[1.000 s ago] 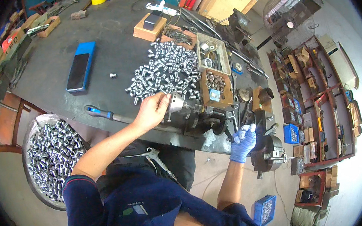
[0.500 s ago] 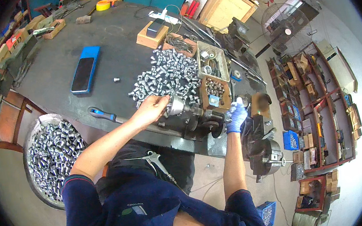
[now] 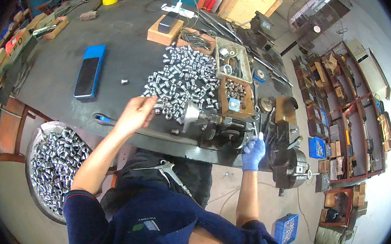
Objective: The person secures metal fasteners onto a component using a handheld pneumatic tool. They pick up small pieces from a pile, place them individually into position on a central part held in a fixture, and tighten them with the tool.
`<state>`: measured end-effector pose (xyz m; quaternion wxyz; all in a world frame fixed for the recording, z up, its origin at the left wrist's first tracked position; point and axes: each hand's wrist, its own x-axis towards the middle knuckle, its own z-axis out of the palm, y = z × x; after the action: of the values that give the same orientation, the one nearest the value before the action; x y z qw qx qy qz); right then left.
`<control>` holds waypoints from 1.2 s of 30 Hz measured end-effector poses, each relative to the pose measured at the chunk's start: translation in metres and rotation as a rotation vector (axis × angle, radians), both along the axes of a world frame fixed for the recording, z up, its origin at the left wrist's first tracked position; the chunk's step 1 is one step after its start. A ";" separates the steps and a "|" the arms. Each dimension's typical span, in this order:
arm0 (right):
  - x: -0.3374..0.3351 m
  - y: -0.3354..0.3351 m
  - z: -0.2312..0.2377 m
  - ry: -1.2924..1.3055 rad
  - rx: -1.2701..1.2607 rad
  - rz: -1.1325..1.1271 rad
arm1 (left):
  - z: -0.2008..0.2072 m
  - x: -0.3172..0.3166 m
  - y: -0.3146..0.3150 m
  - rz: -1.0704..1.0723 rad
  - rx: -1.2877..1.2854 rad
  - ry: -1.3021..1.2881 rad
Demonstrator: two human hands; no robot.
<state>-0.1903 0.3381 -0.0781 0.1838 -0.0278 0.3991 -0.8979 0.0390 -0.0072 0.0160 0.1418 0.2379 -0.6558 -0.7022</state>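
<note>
My left hand (image 3: 135, 114), bare, is at the near left edge of a heap of small shiny metal fittings (image 3: 186, 71). Its fingers are pinched together on what looks like one of these fittings, largely covered by the fingers. To its right sits a small spindle machine with a cone-shaped metal chuck (image 3: 192, 115) on its left end. My right hand (image 3: 254, 153) wears a bluish-white glove and is curled closed at the machine's right end, beside a dark round wheel (image 3: 239, 139). What it grips is hidden by the fingers.
A round metal basin (image 3: 38, 194) full of fittings stands at my left. On the table are a blue-cased phone (image 3: 88, 75), a blue-handled tool (image 3: 104, 119), a cardboard box of parts (image 3: 225, 101) and a plastic tray (image 3: 247, 73). An air gun (image 3: 168, 168) lies across my lap; a vise (image 3: 290, 167) stands right.
My left hand has moved away from the chuck, leftward and slightly up to the heap's edge. My gloved right hand has come down and a little nearer, staying curled. The view has shifted slightly.
</note>
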 end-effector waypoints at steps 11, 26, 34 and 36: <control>-0.043 -0.055 0.080 0.244 -0.078 -0.083 | -0.044 0.237 -0.078 0.426 -1.148 -0.902; 0.016 -0.019 0.007 -0.020 0.072 -0.101 | -0.061 -0.021 -0.073 -0.059 -1.235 -0.224; 0.018 -0.014 0.005 -0.027 0.074 -0.093 | -0.075 -0.018 -0.090 -0.058 -1.167 -0.257; 0.017 -0.015 0.004 -0.053 0.050 -0.072 | -0.079 -0.010 -0.093 0.027 -1.118 -0.257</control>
<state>-0.1729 0.3228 -0.0744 0.1625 0.0148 0.4171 -0.8941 0.0289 -0.1001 -0.0626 0.1740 0.2184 -0.9365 -0.2120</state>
